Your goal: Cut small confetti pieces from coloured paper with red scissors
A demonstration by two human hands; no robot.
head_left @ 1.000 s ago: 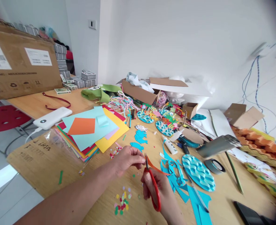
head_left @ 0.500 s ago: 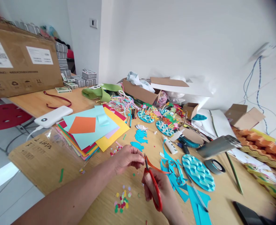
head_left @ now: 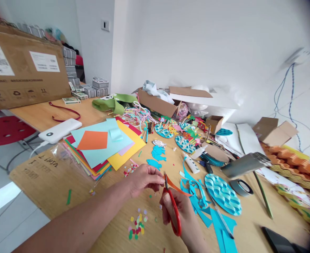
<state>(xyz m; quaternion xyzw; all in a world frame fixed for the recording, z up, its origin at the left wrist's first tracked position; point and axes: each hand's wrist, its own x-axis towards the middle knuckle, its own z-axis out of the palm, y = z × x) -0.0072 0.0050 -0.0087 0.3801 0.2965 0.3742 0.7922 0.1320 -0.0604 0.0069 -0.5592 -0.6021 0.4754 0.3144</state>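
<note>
1. Over the last second little had changed. The scissors [head_left: 173,207] had crept a touch toward 3 o'clock, and their blades stood nearly closed against the orange strip [head_left: 178,189].
2. The right hand [head_left: 180,216] had stayed curled tight through the red handles, with the blade tips pointing to 12 o'clock.
3. The left hand [head_left: 142,179] had kept its place. Its thumb and forefinger were pinched together at the near end of the strip, and the other fingers were folded in. The tiny piece under the pinch was too small to make out.
4. The strip trailed from the blades toward 4 o'clock, above the table [head_left: 250,219]. So the cutting looked to be mid-snip, with the strip not yet cut through.
5. Paper dots [head_left: 136,226] lay scattered at 7 o'clock from the hands, and blue scraps [head_left: 197,202] lay just beside the right hand at 3 o'clock.
6. At 11 o'clock sat a stack of coloured paper [head_left: 104,146], with a power bank [head_left: 60,130] beyond it.
7. At 2 o'clock were a glue bottle [head_left: 191,164], a wavy blue disc [head_left: 223,194], a tape roll [head_left: 241,187] and a metal flask [head_left: 246,164].
8. A large cardboard box [head_left: 25,73] stood far off at 10 o'clock, above a red stool [head_left: 4,130]. A white wall [head_left: 197,42] closed the room at 12 o'clock.
</note>
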